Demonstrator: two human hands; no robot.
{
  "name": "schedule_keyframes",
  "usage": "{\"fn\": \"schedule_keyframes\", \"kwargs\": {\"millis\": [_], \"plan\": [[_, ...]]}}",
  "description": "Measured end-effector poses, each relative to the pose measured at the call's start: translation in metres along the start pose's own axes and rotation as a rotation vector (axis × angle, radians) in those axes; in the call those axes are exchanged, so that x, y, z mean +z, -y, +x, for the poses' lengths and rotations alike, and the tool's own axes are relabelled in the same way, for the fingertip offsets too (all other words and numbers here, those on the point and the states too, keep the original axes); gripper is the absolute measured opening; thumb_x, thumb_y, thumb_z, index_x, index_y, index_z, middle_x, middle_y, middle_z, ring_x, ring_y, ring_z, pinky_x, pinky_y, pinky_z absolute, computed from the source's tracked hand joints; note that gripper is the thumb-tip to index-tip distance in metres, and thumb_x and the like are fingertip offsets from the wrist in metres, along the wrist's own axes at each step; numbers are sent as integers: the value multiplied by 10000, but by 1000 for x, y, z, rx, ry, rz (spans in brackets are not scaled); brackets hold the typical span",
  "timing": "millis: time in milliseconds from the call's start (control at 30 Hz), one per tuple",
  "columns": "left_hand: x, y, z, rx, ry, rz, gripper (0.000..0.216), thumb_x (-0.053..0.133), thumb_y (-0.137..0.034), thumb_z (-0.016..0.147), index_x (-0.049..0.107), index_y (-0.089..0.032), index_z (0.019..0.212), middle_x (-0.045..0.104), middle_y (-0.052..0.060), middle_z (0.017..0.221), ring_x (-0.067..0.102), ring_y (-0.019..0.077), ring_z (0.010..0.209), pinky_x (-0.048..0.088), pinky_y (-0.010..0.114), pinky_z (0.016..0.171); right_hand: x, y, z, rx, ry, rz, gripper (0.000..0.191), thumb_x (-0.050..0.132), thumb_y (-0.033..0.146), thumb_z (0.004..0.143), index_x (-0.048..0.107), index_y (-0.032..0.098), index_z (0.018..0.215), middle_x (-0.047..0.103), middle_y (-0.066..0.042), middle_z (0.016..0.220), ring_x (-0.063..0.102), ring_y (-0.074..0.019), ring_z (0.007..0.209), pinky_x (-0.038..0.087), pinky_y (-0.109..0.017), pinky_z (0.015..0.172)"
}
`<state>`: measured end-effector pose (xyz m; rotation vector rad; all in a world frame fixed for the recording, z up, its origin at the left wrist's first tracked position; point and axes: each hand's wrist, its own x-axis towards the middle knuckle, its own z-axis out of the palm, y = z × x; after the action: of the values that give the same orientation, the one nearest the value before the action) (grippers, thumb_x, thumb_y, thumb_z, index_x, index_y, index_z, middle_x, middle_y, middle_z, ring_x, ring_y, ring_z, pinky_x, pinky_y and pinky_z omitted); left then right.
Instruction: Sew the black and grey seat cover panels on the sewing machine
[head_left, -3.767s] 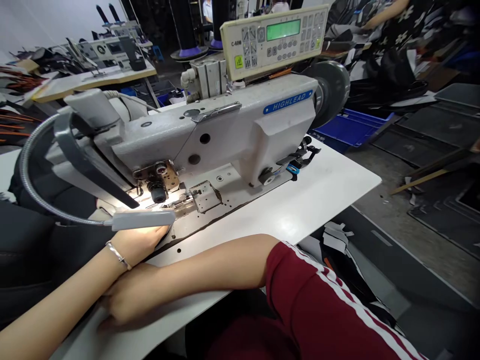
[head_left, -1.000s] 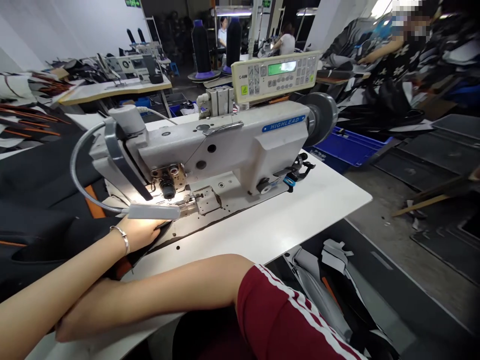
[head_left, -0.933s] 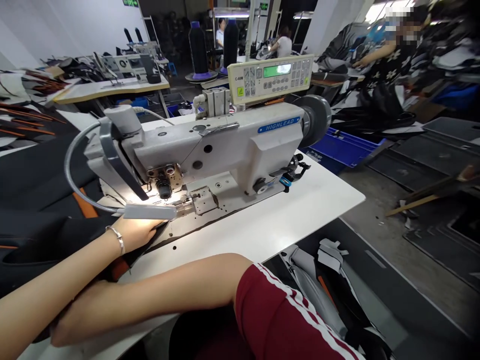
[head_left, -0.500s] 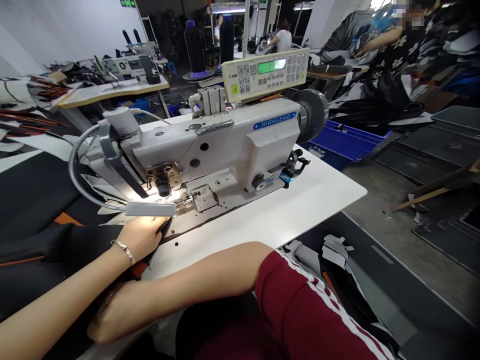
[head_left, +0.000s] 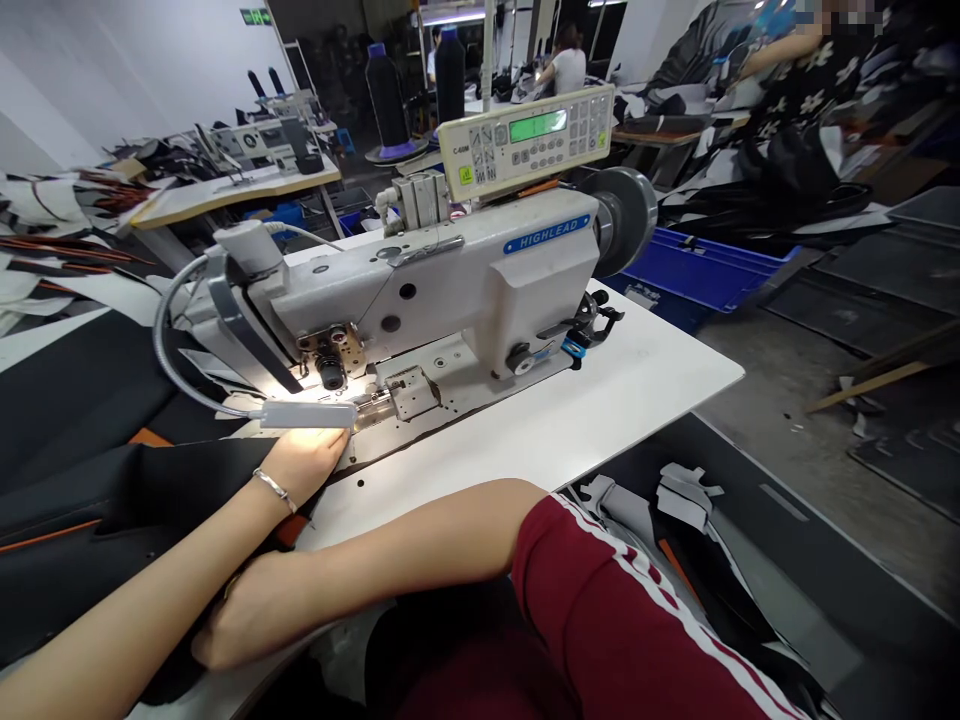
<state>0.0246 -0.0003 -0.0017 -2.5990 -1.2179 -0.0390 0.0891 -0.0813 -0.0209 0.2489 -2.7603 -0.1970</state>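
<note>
Black leather-like material (head_left: 187, 480) with orange trim lies over the left of the table, running up to a HIGHLEAD sewing machine (head_left: 442, 290). My left hand (head_left: 306, 462), with a bracelet at the wrist, is closed on the material's edge by the needle area; its fingertips are partly hidden behind the grey lamp head (head_left: 307, 416). Crossing under my left arm, my right hand (head_left: 251, 610) is curled round a lower fold of the same material at the table's front edge. Its fingertips are out of sight. The presser foot and needle are mostly covered by the lamp and its glare.
A control panel (head_left: 529, 140) sits on top of the machine, with thread cones (head_left: 388, 105) behind. The white tabletop (head_left: 600, 400) extends right. Cut pieces (head_left: 686, 500) lie below at right, and a blue crate (head_left: 709, 265) stands beyond. Other people work in the background.
My left hand has shifted slightly right along the machine bed, its grip on the black material kept. My right hand and the material have also moved a little right; the whole view has shifted slightly.
</note>
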Motion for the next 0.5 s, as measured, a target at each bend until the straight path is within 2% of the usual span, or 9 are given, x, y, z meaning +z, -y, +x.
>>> {"fn": "schedule_keyframes", "kwargs": {"millis": [133, 200, 333, 400, 500], "plan": [[-5, -4, 3, -70, 52, 14, 420, 313, -71, 877, 693, -135, 1042, 702, 179, 968, 677, 268, 860, 543, 414, 766, 8, -2, -1, 9, -21, 12, 373, 367, -24, 889, 668, 192, 839, 726, -5, 808, 664, -169, 829, 480, -322, 750], [-14, -12, 5, -162, 132, 88, 419, 357, -69, 832, 681, -122, 1092, 704, 176, 934, 672, 292, 855, 531, 426, 758, 11, -3, -2, -18, -26, 4, 371, 363, -31, 885, 664, 184, 855, 735, -16, 839, 665, -171, 840, 463, -329, 754], [-28, -24, 8, -291, 315, 163, 468, 424, -82, 786, 640, -148, 1196, 707, 137, 906, 669, 319, 845, 506, 405, 692, 7, -3, -5, -10, 81, 73, 279, 406, 16, 896, 646, 158, 868, 742, -42, 886, 676, -170, 855, 450, -307, 694], [-30, -25, 8, -289, 362, 164, 497, 381, -57, 814, 619, -158, 1238, 708, 132, 949, 672, 304, 846, 500, 385, 670, 1, -3, -6, 22, 99, 106, 263, 419, 22, 896, 634, 162, 840, 740, -31, 865, 677, -165, 856, 453, -301, 687], [-28, -21, 6, -201, 346, 180, 494, 320, -42, 864, 599, -97, 1268, 695, 171, 1035, 669, 294, 903, 511, 387, 715, -9, -2, -7, 29, 70, 105, 306, 399, -14, 878, 630, 171, 801, 737, -14, 828, 672, -164, 827, 459, -311, 699]]}}
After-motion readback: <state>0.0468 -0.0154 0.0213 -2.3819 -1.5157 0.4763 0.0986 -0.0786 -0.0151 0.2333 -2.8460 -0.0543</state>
